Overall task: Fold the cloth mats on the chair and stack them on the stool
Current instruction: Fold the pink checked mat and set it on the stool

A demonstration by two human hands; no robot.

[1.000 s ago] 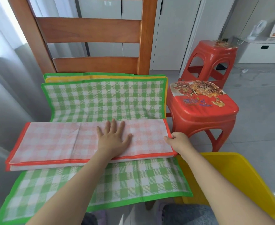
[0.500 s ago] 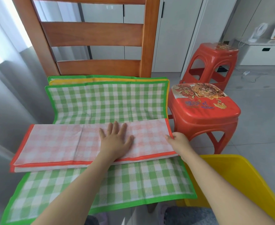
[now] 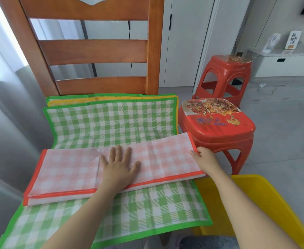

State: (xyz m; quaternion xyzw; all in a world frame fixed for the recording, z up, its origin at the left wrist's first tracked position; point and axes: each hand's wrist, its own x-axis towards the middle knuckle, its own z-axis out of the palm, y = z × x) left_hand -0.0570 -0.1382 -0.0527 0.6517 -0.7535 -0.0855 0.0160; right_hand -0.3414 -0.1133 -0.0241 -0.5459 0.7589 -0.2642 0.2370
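An orange-edged pink checked mat (image 3: 68, 171), folded into a long strip, lies across a spread green checked mat (image 3: 111, 123) on the wooden chair (image 3: 93, 51). My left hand (image 3: 119, 166) presses flat on the middle of the pink mat, fingers straight. My right hand (image 3: 204, 159) pinches the pink mat's right end at its orange edge. More mats with yellow and green borders (image 3: 93, 99) lie underneath at the chair's back. The red stool (image 3: 217, 121) with a flower print stands just right of the chair, its top bare.
A second red stool (image 3: 226, 74) stands farther back. A yellow plastic bin (image 3: 266, 203) sits at the lower right under my right arm. White cabinets line the far wall, and a grey curtain hangs on the left.
The view has tilted up a little. My right hand has slid slightly up the pink mat's right end and the end sits a bit raised. My left hand stays pressed in place.
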